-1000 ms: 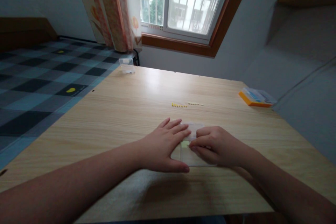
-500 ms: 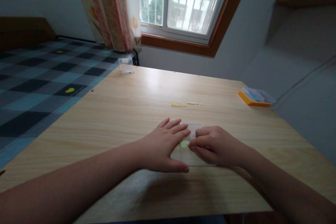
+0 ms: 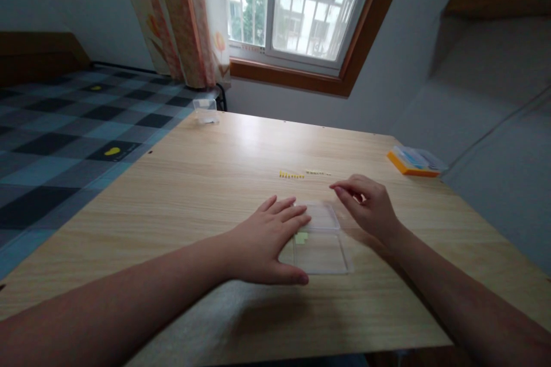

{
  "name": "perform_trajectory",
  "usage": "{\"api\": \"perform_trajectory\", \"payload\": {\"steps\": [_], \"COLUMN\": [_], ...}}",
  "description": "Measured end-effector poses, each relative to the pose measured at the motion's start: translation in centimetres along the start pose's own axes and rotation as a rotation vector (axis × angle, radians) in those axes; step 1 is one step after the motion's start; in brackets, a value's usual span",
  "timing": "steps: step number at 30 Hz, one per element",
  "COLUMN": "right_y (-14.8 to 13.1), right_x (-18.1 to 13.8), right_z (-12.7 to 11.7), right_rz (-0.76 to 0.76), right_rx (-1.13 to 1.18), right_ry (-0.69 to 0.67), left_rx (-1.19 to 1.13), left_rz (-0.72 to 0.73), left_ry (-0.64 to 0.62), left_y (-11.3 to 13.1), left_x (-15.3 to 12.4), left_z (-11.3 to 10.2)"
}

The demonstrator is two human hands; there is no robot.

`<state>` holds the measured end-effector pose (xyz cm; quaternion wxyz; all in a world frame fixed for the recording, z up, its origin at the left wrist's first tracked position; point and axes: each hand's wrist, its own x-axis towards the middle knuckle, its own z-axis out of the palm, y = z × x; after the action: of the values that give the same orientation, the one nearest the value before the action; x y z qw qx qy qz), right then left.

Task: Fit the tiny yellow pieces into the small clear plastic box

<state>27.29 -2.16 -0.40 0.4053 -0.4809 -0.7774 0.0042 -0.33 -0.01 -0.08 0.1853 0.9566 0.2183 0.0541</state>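
Note:
An opened clear plastic case (image 3: 322, 253) lies flat on the table, its two halves spread out. In the near half, small pale yellow-green pieces (image 3: 302, 238) sit together at the upper left corner. My left hand (image 3: 269, 243) rests with fingers spread over the case's left side and hides that edge. My right hand (image 3: 365, 203) is above the table, right of the case's far half, with thumb and forefinger pinched; whether a tiny piece is between them I cannot make out. Beyond the case are a row of small yellow pieces (image 3: 291, 175) and a row of paler ones (image 3: 317, 172).
A small clear open box (image 3: 206, 112) stands at the table's far left corner. Near the far right edge lies an orange case with a clear lid (image 3: 415, 161). The wooden table (image 3: 193, 195) borders a bed with a checked cover (image 3: 51, 140) on the left.
My right hand has moved from the near half of the case up and to the right, toward the rows of pieces, uncovering the case's right side. My left hand has stayed put.

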Motion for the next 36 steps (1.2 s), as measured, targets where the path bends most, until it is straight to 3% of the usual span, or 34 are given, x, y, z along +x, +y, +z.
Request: {"api": "perform_trajectory", "payload": {"steps": [4,12,20,23,29,36], "right_y": [3.1,5.8,6.2,6.2,6.4,6.6], "right_x": [0.5,1.2,3.4,3.2,2.6,2.7], "right_z": [1.3,3.9,5.3,5.2,4.4,4.8], "right_rz": [0.095,0.054,0.051,0.019,-0.059,-0.019], "right_rx": [-0.122,-0.344,-0.398,-0.378,-0.301,-0.271], "right_ry": [0.071,-0.088,-0.255,-0.24,-0.08,-0.085], "left_rx": [0.007,0.009,0.006,0.012,0.007,0.022], "left_rz": [-0.003,0.022,0.018,0.018,0.035,0.019], "left_ry": [-0.001,0.035,0.046,0.041,0.062,0.044], "left_y": [0.0,-0.4,-0.3,-0.3,-0.6,-0.4], "left_x": [-0.1,0.0,-0.2,-0.2,-0.1,-0.1], "left_z": [0.0,0.4,0.5,0.5,0.7,0.5]}}
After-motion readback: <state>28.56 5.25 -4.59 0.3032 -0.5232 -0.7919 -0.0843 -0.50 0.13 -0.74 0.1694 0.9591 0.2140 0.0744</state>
